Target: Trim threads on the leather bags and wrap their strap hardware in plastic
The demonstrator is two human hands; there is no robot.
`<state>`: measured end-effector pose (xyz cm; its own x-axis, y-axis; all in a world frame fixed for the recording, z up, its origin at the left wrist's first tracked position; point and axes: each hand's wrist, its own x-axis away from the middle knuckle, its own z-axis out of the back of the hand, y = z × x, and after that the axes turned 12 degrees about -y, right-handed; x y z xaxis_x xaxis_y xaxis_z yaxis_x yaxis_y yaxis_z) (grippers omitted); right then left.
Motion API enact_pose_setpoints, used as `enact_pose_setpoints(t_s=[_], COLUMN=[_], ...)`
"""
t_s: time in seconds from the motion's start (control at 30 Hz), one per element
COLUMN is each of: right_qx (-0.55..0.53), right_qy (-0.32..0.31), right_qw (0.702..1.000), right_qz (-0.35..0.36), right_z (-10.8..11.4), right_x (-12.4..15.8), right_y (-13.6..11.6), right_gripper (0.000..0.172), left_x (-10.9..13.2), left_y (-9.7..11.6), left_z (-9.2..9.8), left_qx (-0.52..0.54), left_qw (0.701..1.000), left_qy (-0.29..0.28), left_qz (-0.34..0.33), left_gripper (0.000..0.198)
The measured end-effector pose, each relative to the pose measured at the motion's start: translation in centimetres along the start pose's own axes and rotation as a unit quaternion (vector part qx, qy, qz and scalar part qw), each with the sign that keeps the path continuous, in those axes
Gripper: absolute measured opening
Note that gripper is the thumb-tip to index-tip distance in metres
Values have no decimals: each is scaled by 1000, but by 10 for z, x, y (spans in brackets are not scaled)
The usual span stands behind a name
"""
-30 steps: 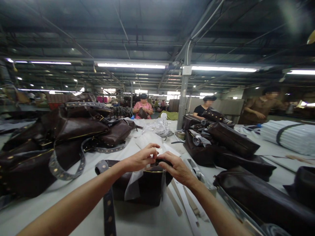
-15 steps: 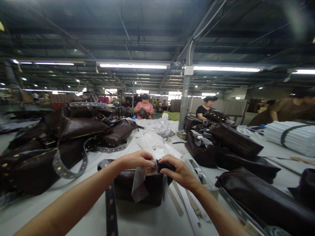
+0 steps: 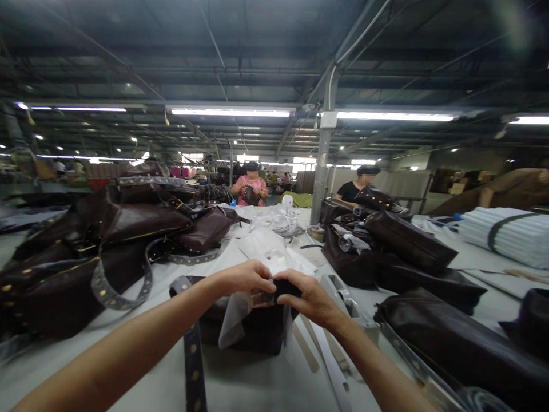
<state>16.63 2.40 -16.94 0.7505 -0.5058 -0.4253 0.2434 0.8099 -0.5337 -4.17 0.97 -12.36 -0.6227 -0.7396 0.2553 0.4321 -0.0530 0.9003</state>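
A dark brown bag [image 3: 263, 332] sits on the worktop [image 3: 240, 383], midway between its left and right sides and toward the near edge. Over the bag's top, the right hand [image 3: 306, 297] holds a small dark piece [image 3: 285, 289], thumb below and fingers curled over it; whether that piece belongs to the bag cannot be told. The left hand [image 3: 253, 276] is just beside it, thumb and fingers drawn narrowly together, but what they grip cannot be made out. A cloudy sheet [image 3: 234, 326] hangs down the bag's front, and a studded strap [image 3: 194, 366] runs from its left toward the near edge.

Pale strips [image 3: 332, 366] lie to the bag's right. Brown bags [image 3: 141, 223] are heaped along the worktop's left side; more bags [image 3: 407, 240] are stacked to the right, with a long bag [image 3: 450, 337] toward the near right corner. Crumpled clear plastic [image 3: 274, 222] lies toward the far edge, and a strapped white bundle [image 3: 510, 234] toward the far right corner. Beyond the far edge is a person in pink [image 3: 249, 186].
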Motion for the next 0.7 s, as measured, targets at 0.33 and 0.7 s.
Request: enact_pose_setpoints(t_s=[0.33,0.7], right_qx=[8,54], right_qy=[39,-18], right_qw=[998,997], right_qz=[-54,-43], right_z=[12,11], right_x=[-5,-13], right_y=[0,3], right_gripper=[28,37], left_x=[30,15], left_y=[13,0], left_z=[-16,-13], left_qx=[-375,-365], left_qw=[915,918], left_qy=[131,144], left_qz=[-75,-58], left_gripper=[61,21])
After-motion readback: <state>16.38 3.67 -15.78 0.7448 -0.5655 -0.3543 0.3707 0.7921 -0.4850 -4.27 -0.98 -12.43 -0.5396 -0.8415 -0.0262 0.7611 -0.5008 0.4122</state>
